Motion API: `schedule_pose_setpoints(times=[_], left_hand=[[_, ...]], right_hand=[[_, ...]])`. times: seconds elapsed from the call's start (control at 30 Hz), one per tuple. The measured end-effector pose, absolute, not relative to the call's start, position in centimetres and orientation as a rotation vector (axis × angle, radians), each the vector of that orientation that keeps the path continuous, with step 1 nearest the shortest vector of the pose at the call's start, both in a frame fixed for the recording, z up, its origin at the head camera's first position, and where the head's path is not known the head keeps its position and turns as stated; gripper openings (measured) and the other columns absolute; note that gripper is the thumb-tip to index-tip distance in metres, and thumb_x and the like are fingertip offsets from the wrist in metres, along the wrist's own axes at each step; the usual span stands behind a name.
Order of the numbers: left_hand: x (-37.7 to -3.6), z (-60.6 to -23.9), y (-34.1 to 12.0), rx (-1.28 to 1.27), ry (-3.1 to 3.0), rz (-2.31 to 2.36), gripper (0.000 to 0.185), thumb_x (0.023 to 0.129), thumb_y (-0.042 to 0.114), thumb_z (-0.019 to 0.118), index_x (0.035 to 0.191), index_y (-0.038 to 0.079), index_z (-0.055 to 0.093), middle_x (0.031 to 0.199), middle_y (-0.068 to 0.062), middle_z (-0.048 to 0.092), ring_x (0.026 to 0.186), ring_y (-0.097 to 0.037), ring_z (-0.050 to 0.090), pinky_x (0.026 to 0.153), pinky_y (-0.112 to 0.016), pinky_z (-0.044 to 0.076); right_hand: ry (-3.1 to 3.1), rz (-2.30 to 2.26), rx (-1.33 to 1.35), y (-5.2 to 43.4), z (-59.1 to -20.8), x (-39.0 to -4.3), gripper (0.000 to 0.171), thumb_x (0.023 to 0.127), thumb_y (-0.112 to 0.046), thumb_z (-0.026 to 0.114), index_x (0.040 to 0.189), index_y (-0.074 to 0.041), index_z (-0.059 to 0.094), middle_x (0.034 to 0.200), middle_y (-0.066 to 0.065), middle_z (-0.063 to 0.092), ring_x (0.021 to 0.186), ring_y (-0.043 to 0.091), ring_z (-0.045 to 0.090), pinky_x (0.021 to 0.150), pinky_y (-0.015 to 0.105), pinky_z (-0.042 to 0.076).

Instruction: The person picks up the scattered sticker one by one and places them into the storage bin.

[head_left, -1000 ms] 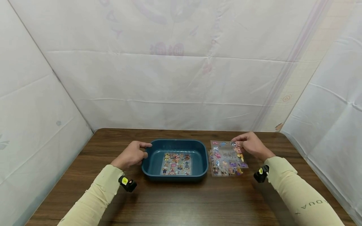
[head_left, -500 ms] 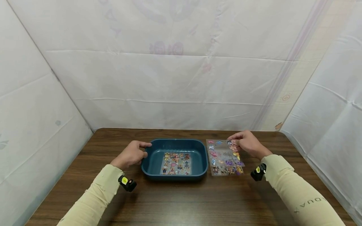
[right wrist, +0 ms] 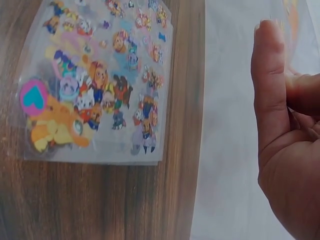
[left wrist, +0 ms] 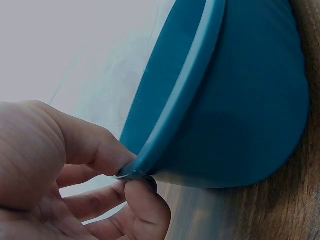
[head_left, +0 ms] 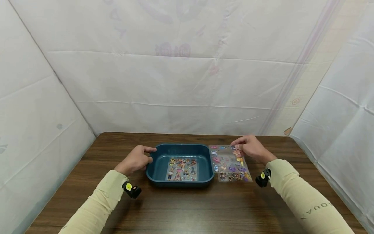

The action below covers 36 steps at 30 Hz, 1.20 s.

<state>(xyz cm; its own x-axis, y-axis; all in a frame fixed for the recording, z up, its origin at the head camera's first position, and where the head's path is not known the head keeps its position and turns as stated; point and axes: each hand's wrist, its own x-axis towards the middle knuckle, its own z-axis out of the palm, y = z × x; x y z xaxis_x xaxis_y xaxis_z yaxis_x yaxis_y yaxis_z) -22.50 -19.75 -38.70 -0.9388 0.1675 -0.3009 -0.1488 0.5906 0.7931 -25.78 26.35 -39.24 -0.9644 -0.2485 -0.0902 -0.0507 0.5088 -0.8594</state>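
A dark blue plastic basin (head_left: 180,183) stands on the table, with a clear sticker sheet (head_left: 181,170) lying flat inside. At its left end my left hand (head_left: 135,161) pinches the rim between thumb and finger, plain in the left wrist view. My right hand (head_left: 253,150) pinches the far right corner of another clear sticker sheet (head_left: 225,160), raised off the table. That sheet's left edge overlaps the basin's right rim. Beneath it lies a pile of sticker sheets (right wrist: 107,100), printed with small cartoon animals; in the head view only its near strip shows uncovered.
The brown wood table (head_left: 187,208) carries the basin and sheets. White cloth hangs behind it (head_left: 181,81) and along both sides. Black cameras sit on both wrists, outside pale yellow sleeves.
My right hand has moved left, carrying the raised sticker sheet from above the pile to the basin's right rim. The left hand and basin stay where they were.
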Motion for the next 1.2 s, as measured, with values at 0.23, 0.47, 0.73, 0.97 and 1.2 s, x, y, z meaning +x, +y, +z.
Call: schedule_pose_setpoints(times=[0.23, 0.47, 0.73, 0.97, 1.2], left_hand=[[-22.4, -38.6, -19.8, 0.026, 2.477, 1.283, 0.053, 0.098, -0.002, 0.053, 0.151, 0.003, 0.054, 0.116, -0.02, 0.063, 0.046, -0.012, 0.032, 0.054, -0.03, 0.04], [-22.4, -38.6, -19.8, 0.028, 2.469, 1.288, 0.053, 0.098, -0.002, 0.052, 0.151, 0.003, 0.053, 0.065, 0.0, 0.044, 0.045, -0.012, 0.031, 0.055, -0.03, 0.039], [-22.4, -38.6, -19.8, 0.034, 2.459, 1.29, 0.052, 0.099, -0.001, 0.053, 0.151, 0.004, 0.054, 0.063, 0.003, 0.043, 0.045, -0.012, 0.032, 0.056, -0.031, 0.041], [-22.5, -38.7, -19.9, 0.045, 2.479, 1.266, 0.054, 0.098, -0.001, 0.053, 0.152, 0.004, 0.053, 0.053, 0.005, 0.031, 0.044, -0.011, 0.031, 0.054, -0.03, 0.04], [-22.5, -38.7, -19.9, 0.049, 2.482, 1.273, 0.053, 0.098, -0.002, 0.053, 0.151, 0.003, 0.054, 0.056, 0.005, 0.037, 0.044, -0.011, 0.031, 0.055, -0.03, 0.04]], right_hand=[[2.537, -1.44, -0.256, 25.5, -39.1, -25.9, 0.029, 0.106, -0.001, 0.05, 0.125, 0.01, 0.07, 0.1, 0.017, 0.066, 0.073, 0.019, 0.068, 0.071, 0.035, 0.064], [2.509, -1.452, -0.282, 24.3, -38.9, -26.0, 0.031, 0.105, 0.001, 0.048, 0.127, 0.01, 0.068, 0.094, 0.014, 0.064, 0.073, 0.019, 0.067, 0.072, 0.037, 0.064], [2.488, -1.466, -0.299, 22.7, -38.8, -26.3, 0.031, 0.105, 0.003, 0.048, 0.126, 0.012, 0.068, 0.093, 0.017, 0.067, 0.071, 0.017, 0.07, 0.069, 0.036, 0.064], [2.495, -1.443, -0.3, 21.5, -38.6, -26.3, 0.029, 0.104, 0.002, 0.05, 0.123, 0.009, 0.071, 0.115, 0.026, 0.068, 0.073, 0.019, 0.069, 0.074, 0.045, 0.064], [2.46, -1.486, -0.28, 20.2, -38.5, -26.2, 0.031, 0.105, 0.002, 0.048, 0.125, 0.008, 0.07, 0.13, 0.028, 0.062, 0.078, 0.021, 0.07, 0.072, 0.037, 0.064]])
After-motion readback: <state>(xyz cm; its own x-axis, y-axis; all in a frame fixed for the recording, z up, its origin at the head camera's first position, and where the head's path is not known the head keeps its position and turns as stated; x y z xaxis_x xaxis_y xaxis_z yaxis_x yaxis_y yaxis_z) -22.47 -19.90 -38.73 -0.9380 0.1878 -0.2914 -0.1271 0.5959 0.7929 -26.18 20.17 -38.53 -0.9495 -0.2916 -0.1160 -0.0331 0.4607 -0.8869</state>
